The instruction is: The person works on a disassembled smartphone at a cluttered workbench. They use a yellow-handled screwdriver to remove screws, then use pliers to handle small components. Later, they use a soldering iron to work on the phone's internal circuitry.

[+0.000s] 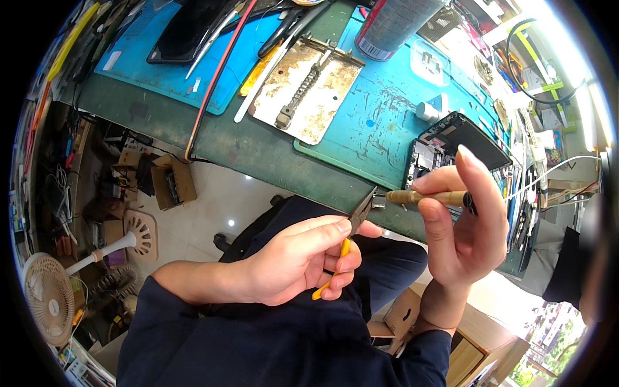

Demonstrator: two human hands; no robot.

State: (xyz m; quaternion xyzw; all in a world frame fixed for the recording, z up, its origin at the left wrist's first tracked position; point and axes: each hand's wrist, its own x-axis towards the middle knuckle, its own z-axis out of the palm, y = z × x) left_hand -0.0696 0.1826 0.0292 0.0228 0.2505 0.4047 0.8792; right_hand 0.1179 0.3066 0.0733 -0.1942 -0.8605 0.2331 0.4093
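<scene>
My left hand [303,258] is closed around the yellow handles of a pair of pliers [362,209], whose dark jaws point up and away from me. Right at the jaw tips is a small silvery metal part [379,202], seemingly gripped by them. Between its thumb and fingers, my right hand [467,226] pinches a gold pen-shaped tool [435,197] with a dark rear end. That tool's front end lies level with the metal part, close to its right side; whether they touch I cannot tell. Just beyond my right fingers lies an opened black electronic device [422,158] with its lid tilted up.
On the green bench [251,158] lie blue mats [361,122]. A stained metal fixture [303,93] sits in the middle, a large can [392,29] behind it. A thin red-and-black cord [216,84] crosses the front edge. A fan [51,297] stands at lower left.
</scene>
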